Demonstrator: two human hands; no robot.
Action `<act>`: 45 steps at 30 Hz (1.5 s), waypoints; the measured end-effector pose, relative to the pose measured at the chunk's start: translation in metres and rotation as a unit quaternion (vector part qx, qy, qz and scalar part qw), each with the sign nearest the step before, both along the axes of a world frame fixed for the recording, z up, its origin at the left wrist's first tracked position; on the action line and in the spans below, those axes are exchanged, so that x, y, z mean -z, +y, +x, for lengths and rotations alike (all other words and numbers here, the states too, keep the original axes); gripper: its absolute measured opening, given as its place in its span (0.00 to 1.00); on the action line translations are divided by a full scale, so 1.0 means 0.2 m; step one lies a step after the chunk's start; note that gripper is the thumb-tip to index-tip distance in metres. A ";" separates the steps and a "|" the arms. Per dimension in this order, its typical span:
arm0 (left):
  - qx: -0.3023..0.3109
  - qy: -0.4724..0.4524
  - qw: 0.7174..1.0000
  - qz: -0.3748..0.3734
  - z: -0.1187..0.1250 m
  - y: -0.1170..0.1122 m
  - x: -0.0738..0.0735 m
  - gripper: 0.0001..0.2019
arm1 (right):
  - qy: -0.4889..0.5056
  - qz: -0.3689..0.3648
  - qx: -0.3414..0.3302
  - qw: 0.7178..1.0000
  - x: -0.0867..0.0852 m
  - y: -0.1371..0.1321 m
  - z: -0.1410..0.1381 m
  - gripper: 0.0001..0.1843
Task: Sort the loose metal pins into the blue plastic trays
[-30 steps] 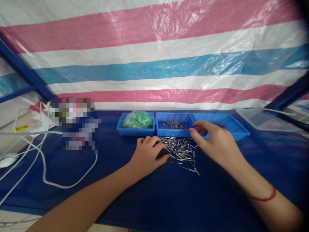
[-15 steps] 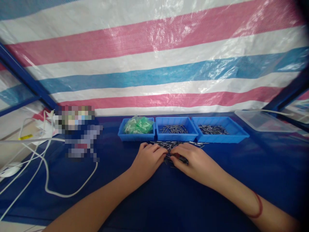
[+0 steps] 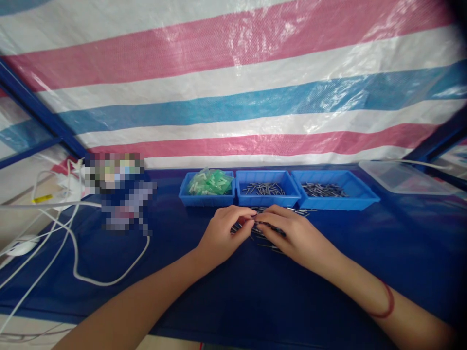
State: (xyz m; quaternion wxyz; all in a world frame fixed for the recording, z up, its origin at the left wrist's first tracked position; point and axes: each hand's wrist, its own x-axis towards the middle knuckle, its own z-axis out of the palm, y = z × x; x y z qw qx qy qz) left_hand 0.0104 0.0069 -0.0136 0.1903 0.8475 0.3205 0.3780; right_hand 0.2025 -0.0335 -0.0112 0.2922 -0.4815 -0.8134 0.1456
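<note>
A loose pile of small metal pins (image 3: 272,243) lies on the blue table (image 3: 233,296), just in front of three blue trays. My left hand (image 3: 224,233) rests on the pile's left side with fingers curled and thumb meeting the index finger. My right hand (image 3: 292,233) lies over the pile's right side, fingers bent and pinched toward the left hand's fingertips. Both hands meet over the pins, and what each pinches is too small to make out. A red band circles my right wrist.
The left blue tray (image 3: 206,197) holds green and white plastic bits, while the middle tray (image 3: 268,197) and the right tray (image 3: 335,199) hold metal pins. A clear lid (image 3: 404,177) sits at far right. White cables (image 3: 76,257) trail at left. A striped tarp hangs behind.
My right hand came back from the trays to the pin pile and now meets my left hand there. My left hand's fingers have shifted into a pinch.
</note>
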 end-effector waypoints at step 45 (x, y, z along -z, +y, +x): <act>0.006 0.221 0.975 0.012 -0.02 -0.02 0.04 0.13 | -0.072 0.062 0.405 0.909 -0.03 0.14 0.61 0.12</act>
